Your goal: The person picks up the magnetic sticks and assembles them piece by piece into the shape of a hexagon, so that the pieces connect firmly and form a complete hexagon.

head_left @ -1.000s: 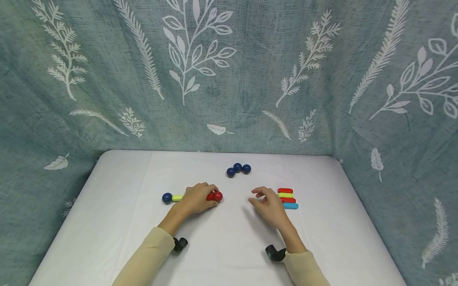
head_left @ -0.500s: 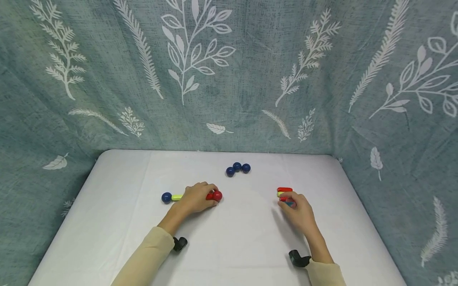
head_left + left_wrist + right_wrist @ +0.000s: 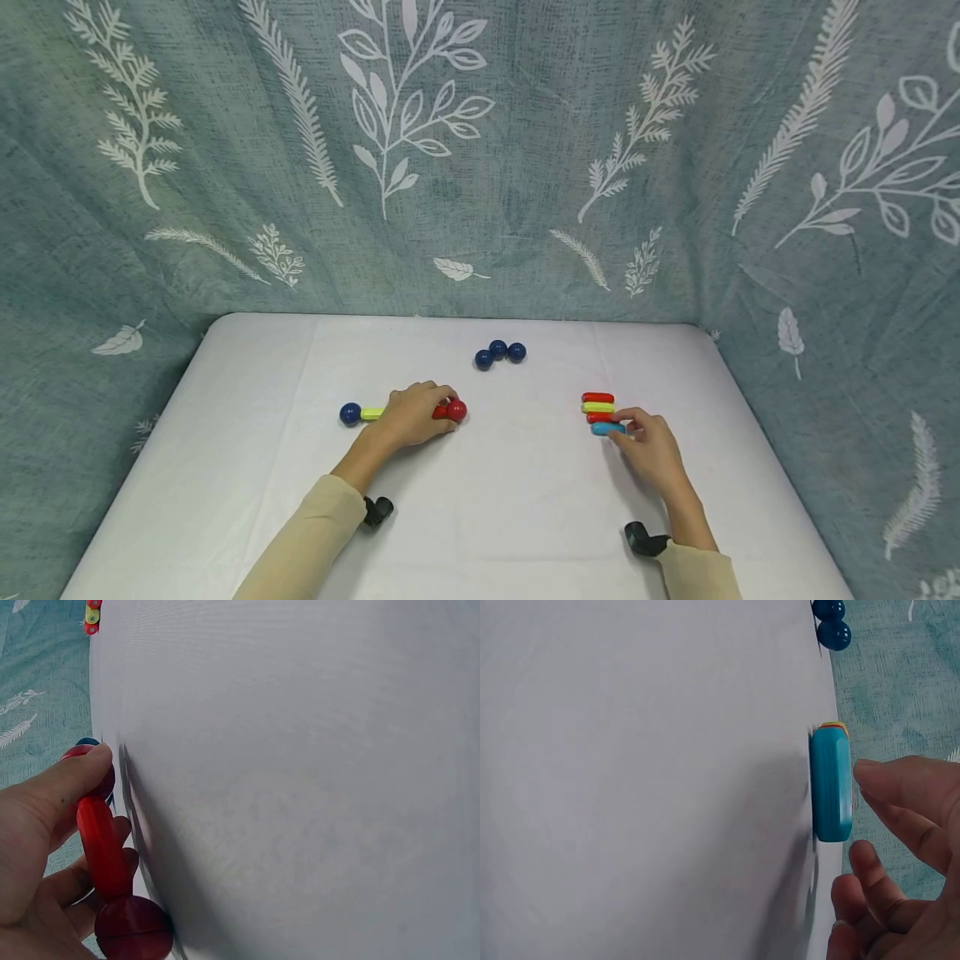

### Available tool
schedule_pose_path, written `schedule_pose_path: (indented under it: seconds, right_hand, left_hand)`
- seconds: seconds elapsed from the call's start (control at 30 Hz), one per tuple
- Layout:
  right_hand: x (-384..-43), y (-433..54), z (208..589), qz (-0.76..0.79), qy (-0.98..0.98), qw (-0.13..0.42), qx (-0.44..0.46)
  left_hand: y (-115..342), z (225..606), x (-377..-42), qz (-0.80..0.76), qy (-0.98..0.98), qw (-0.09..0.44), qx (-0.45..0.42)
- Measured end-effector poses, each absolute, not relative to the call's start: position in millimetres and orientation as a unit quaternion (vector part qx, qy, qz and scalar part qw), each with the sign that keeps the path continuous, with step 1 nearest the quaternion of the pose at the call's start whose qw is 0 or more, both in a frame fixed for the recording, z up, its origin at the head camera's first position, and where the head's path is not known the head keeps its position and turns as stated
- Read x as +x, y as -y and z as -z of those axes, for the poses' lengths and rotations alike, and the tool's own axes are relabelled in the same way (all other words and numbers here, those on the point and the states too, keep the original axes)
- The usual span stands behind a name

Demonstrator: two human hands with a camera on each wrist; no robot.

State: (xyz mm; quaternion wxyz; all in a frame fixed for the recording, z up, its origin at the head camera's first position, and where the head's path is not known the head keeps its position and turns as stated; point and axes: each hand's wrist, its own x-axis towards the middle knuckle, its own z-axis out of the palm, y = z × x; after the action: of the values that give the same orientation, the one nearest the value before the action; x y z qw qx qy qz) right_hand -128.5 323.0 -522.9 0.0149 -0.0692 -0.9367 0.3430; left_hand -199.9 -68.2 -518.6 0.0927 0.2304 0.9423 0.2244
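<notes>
My left hand (image 3: 412,414) holds a ball-and-rod chain low over the white table. From its left side stick out a dark blue ball (image 3: 350,414) and a yellow-green rod (image 3: 371,414); a red ball (image 3: 457,412) ends it on the right. In the left wrist view the thumb presses another red ball, and a red rod (image 3: 103,847) joins the two; the chain's middle is hidden. My right hand (image 3: 651,450) is at the right end of a blue rod (image 3: 831,784), thumb and fingers apart, gripping nothing visible.
Behind the blue rod lie a red rod (image 3: 599,417), a yellow-green rod (image 3: 597,407) and another red rod (image 3: 597,398), side by side. Three dark blue balls (image 3: 498,350) sit near the far edge of the white table (image 3: 480,517). A patterned green curtain (image 3: 525,167) hangs behind.
My right hand has moved right from mid-table to the rods, passing over them, and now sits at their right end. The left hand keeps its place and hold on the chain.
</notes>
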Motion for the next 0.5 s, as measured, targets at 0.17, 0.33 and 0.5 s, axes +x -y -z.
schedule_pose_path:
  seconds: [0.17,0.33,0.5]
  right_hand:
    - [-128.2,-324.6,526.2,-0.352,0.932,-0.009,-0.081]
    - [-128.5,-326.2,527.7,-0.358,0.929,-0.023,-0.087]
    - [-129.5,-327.3,528.5,-0.353,0.932,-0.02,-0.084]
  left_hand:
    - [68.4,519.1,-199.9,-0.223,-0.943,0.092,0.23]
    - [68.6,519.1,-199.9,-0.224,-0.943,0.094,0.228]
    - [68.7,519.5,-199.9,-0.226,-0.942,0.09,0.231]
